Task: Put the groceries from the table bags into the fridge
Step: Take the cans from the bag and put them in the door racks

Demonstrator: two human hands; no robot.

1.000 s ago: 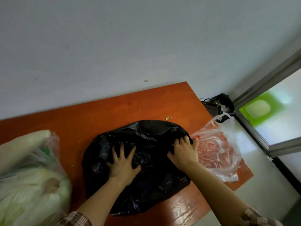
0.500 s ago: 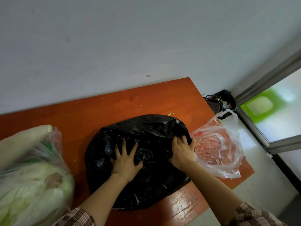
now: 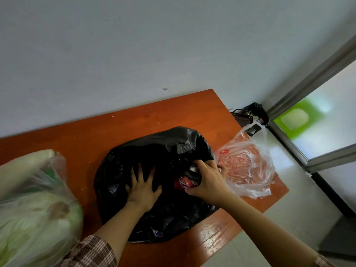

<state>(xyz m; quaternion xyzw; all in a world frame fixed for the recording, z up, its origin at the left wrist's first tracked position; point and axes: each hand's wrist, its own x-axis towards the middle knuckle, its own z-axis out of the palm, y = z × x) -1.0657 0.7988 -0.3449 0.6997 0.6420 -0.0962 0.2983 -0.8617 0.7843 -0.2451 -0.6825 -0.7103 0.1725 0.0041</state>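
A black plastic bag (image 3: 154, 155) lies in the middle of the orange table (image 3: 134, 122). My left hand (image 3: 143, 187) presses flat on the bag with fingers spread. My right hand (image 3: 208, 180) curls round the bag's right edge and pulls the plastic back. A red can (image 3: 183, 183) shows in the gap beside that hand. To the right lies a clear bag with red print (image 3: 248, 166). At the left edge stands a clear bag holding a large cabbage (image 3: 34, 209).
A white wall runs behind the table. Off the table's right corner sits a dark wire basket (image 3: 248, 116) on the floor. A metal-framed glass door (image 3: 327, 116) stands at the far right. The tiled floor lies below the table's right edge.
My right hand has gone from resting on the black bag to gripping its edge and pulling it open, which exposes the red can. My left hand stays pressed in place.
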